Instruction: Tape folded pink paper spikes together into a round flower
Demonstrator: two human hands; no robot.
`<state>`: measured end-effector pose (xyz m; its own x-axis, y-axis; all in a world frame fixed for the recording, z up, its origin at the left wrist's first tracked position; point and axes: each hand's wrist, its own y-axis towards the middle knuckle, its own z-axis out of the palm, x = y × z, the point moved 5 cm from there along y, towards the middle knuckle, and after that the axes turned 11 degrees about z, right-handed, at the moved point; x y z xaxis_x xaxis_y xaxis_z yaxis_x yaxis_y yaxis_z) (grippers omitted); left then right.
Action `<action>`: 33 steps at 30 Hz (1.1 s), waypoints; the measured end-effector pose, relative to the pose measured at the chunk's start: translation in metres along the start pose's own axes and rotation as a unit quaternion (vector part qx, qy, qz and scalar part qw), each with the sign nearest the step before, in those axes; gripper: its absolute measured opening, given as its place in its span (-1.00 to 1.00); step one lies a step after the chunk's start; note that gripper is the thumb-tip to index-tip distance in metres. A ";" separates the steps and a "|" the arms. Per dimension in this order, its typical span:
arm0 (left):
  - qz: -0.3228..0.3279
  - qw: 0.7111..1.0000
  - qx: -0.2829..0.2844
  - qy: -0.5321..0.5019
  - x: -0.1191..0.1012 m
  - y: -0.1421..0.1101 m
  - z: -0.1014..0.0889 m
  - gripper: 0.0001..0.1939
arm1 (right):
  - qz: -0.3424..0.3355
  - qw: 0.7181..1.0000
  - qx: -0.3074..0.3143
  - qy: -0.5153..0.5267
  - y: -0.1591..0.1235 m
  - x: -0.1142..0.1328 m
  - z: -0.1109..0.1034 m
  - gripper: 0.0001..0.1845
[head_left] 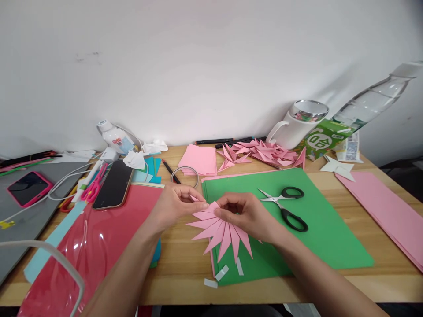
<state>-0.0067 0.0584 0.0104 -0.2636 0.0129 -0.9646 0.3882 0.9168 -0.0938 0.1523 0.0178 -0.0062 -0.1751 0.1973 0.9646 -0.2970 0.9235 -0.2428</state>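
Note:
Over the near middle of the wooden desk, both my hands pinch a fan of pointed pink paper pieces (222, 231). My left hand (176, 203) closes its fingers on the fan's upper left edge. My right hand (246, 213) grips its top from the right, fingers curled. The fan's points spread down over the edge of a green paper sheet (324, 229). Black-handled scissors (288, 207) lie open on the green sheet just right of my right hand. Several small white paper strips (222, 273) lie below the fan.
A pile of folded pink pieces (264, 153) and a pink paper stack (200, 159) sit at the back. A white mug (297, 124), green carton (322, 141) and water bottle (370, 103) stand back right. Pink sheets (386, 209) lie right. A phone (114, 185), red sheet (95, 246) and laptop (29, 211) lie left.

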 end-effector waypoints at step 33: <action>0.033 0.985 -0.096 -0.137 0.005 -0.005 0.019 -0.67 | -0.209 0.909 -0.331 -0.142 -0.013 0.019 -0.027 -0.51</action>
<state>0.0073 0.0462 0.0014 0.0144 -0.0089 -0.9999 0.2154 0.9765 -0.0055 0.1782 0.0188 0.0175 -0.4395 -0.2226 0.8702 0.2212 0.9122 0.3451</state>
